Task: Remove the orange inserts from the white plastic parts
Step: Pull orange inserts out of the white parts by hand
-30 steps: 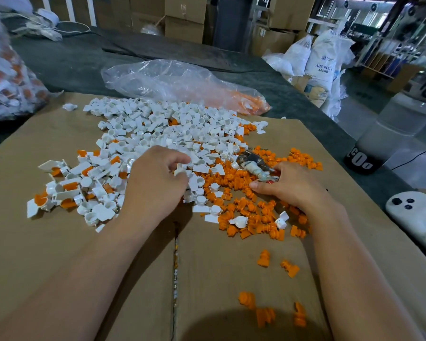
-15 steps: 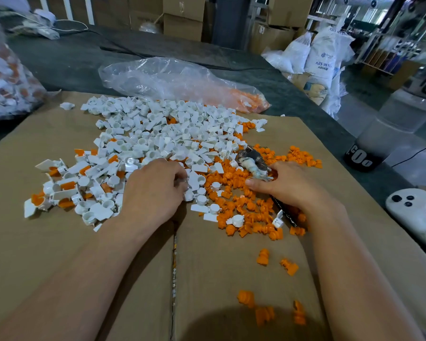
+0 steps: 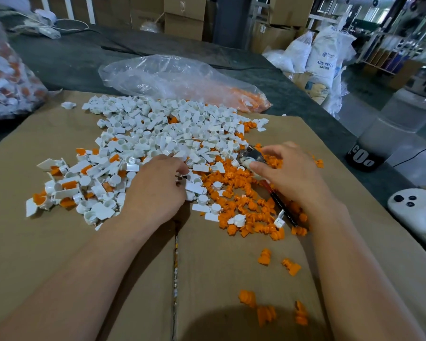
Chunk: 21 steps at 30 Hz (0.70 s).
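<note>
White plastic parts point(image 3: 158, 134) lie heaped beyond and to the left of the left hand point(image 3: 158, 190), some with orange still inside. Loose orange inserts point(image 3: 244, 193) are spread between the hands and under the right hand point(image 3: 290, 175), which grips pliers point(image 3: 251, 154). The left fingers curl into the heap; whether they hold a part is unclear. A cardboard sheet point(image 3: 59, 242) lies beneath everything.

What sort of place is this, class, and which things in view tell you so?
Probably a factory or warehouse floor: stacked cardboard boxes behind, white sacks marked ABS resin, and a heap of white plastic parts on the table.
</note>
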Motion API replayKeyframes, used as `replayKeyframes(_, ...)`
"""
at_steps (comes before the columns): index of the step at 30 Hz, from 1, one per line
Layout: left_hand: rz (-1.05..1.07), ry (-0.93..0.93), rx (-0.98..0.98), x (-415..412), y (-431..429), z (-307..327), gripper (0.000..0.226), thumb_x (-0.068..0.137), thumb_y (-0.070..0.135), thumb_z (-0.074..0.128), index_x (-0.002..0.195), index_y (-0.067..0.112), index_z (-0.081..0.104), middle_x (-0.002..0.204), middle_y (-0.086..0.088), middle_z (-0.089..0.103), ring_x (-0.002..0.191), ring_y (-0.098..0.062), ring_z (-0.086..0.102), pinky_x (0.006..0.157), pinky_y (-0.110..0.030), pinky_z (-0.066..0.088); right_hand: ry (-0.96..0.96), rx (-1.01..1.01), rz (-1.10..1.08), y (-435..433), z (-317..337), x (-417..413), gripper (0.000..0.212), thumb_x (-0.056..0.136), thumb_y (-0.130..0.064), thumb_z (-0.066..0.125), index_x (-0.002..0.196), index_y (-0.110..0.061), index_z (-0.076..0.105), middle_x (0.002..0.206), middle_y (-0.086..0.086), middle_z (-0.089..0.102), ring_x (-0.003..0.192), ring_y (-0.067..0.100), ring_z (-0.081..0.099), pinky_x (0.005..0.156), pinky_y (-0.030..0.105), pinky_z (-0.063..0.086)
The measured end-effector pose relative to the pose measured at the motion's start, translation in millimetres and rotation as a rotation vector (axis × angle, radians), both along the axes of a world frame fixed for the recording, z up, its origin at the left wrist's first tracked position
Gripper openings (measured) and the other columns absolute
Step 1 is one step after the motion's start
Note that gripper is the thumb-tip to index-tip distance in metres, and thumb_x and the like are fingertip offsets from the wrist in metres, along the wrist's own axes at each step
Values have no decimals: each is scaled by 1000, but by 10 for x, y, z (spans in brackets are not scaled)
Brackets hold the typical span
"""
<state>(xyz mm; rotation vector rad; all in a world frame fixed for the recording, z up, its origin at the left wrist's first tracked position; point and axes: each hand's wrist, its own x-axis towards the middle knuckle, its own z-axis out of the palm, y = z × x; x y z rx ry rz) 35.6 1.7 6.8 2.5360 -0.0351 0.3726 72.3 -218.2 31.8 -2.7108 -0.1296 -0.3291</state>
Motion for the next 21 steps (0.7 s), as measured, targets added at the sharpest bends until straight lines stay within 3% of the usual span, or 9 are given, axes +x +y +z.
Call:
replayKeyframes(2,-8,2,15,-10,-6,12,31,83,4,55,112,13,64,115,-9,56,107,-24,50,67,-17,23,-28,105,153,90,56,-71,30,81,-44,63,104,-25,64,100,-10,55,86,0,51,72,17,39)
replayKeyframes(4,-7,10,32,-8,-7,8,33,82,2,57,112,11,65,114,-11,57,105,-24,52,71,-19,27,41,96,286,187,71,-140,13,80,-39,65,88,-30,64,88,-15,55,78,-2,50,68,14,39)
replayKeyframes(7,-24,3,56,4,-1,-12,28,83,2,55,105,11,69,109,-10,62,101,-24,55,71,-19,29,136,81,416,293,45,-189,10,78,-35,69,83,-26,67,82,-15,54,76,0,53,68,16,43)
replayKeyframes(10,-65,-33,67,1,-9,-19,20,84,5,57,96,11,72,102,-7,66,95,-23,58,71,-19,30,199,23,477,311,45,-205,12,78,-35,69,85,-26,68,81,-17,54,77,0,55,66,13,42)
replayKeyframes(13,-35,-110,-58,-2,-5,-3,15,85,10,62,97,12,71,92,2,62,84,-12,55,65,-12,28,211,-14,486,302,45,-211,14,78,-37,69,89,-28,66,81,-19,52,76,-3,53,63,10,38)
replayKeyframes(16,-42,-146,-294,-18,-26,38,13,85,10,64,92,20,67,79,20,54,70,6,52,64,-3,36,241,-73,496,329,27,-222,21,81,-36,66,98,-24,67,85,-16,53,78,1,51,68,17,42)
replayKeyframes(18,-64,-126,-401,-43,-58,55,15,85,14,64,87,29,62,77,23,55,70,14,54,60,-5,40,257,-125,514,365,16,-233,24,83,-33,64,105,-24,66,90,-11,55,83,5,51,73,25,46)
replayKeyframes(21,-74,-102,-526,-68,-82,90,20,84,16,66,81,35,60,74,20,59,64,10,55,52,-5,38,254,-175,516,422,9,-248,28,85,-30,61,112,-28,63,96,-7,57,87,9,50,75,32,48)
